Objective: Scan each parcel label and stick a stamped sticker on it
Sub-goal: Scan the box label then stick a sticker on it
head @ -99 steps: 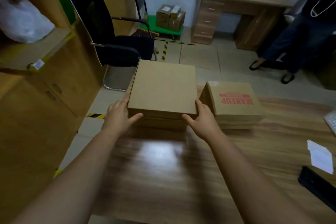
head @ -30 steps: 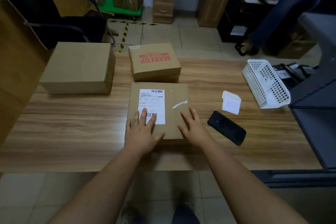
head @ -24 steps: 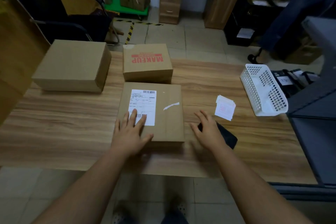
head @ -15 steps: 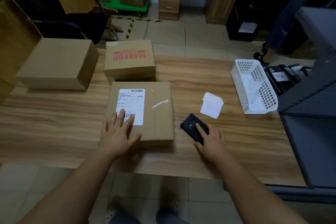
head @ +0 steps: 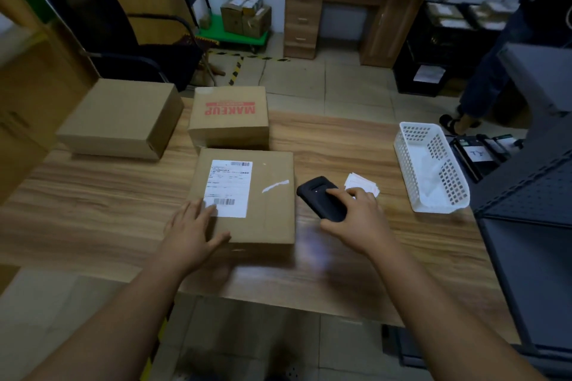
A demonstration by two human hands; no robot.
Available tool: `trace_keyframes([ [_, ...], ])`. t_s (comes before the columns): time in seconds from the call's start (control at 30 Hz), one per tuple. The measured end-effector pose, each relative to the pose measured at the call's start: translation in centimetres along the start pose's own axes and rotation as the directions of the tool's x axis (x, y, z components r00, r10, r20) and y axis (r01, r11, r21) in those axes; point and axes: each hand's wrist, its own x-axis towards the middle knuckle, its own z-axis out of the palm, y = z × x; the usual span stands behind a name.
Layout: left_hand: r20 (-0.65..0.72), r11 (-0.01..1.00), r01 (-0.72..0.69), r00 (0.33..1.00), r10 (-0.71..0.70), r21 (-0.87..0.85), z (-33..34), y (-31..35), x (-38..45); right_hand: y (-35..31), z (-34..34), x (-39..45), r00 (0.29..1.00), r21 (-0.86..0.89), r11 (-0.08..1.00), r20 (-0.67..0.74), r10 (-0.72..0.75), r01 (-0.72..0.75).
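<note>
Head view: looking down on desk (head: pixel 93 204) with three boxes and both hands.
Just changed: right hand (head: pixel 356 219) off parcel top since a second ago, now over black scanner (head: pixel 322 198); scanner shifted from its flat spot at 4 o'clock of parcel to just beside parcel's right edge, nose tipped toward 11 o'clock.
Right grip: fingers curled over scanner's back, thumb side under it; holding it, seemingly lifted a little, blur makes contact with desk hard to tell.
Left grip: left hand (head: pixel 195 232) flat and spread, pressing near corner of parcel (head: pixel 266 216), fingertips touching lower edge of label (head: pixel 229 187); holding nothing.
Parcel: middle of desk, label face up, barcode partly under fingertips.
Stickers: small white stack (head: pixel 362 187) at 3 o'clock of scanner, just beyond right hand, untouched.
Other boxes: plain box (head: pixel 120 117) at 10 o'clock, MAKEUP box (head: pixel 229 114) at 12 o'clock, touching parcel's far edge.
Basket: white basket (head: pixel 430 167) at far right.
Meaning: probably scan step starting; sticker not yet on; fingertips likely need to clear barcode first.
</note>
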Motion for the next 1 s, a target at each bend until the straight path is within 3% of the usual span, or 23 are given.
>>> trace_keyframes([
  [0.1, 0.006, 0.998, 0.061, 0.998, -0.061, -0.003, -0.2, -1.2, -0.9, -3.7, -2.2, -0.4, 0.990, 0.032, 0.997, 0.126, -0.067, 0.064],
  [0.3, 0.092, 0.984, 0.086, 0.993, -0.072, -0.159, -0.2, -2.2, -0.5, -10.5, -3.8, -1.9, 0.945, -0.087, 0.990, 0.317, -0.076, 0.109],
  [0.53, 0.111, 0.992, 0.087, 0.991, -0.077, -0.094, -0.8, -2.0, 0.1, -13.1, -4.0, -2.6, 0.943, -0.134, 0.987, 0.332, -0.037, 0.086],
  [0.7, 0.055, 0.995, 0.057, 0.997, -0.053, -0.078, -0.7, -1.6, 0.3, -10.3, -4.3, -1.9, 0.967, -0.020, 0.998, 0.249, -0.047, 0.054],
  [0.87, -0.040, 0.979, -0.161, 0.987, 0.157, -0.122, 0.5, 2.2, 0.3, -2.3, -1.3, -1.0, 0.999, -0.099, 0.995, 0.034, 0.022, -0.018],
  [1.0, -0.033, 0.950, -0.295, 0.956, 0.293, -0.099, 2.1, 6.7, 1.0, 4.0, 3.3, -1.9, 0.995, -0.113, 0.992, 0.075, 0.062, -0.053],
])
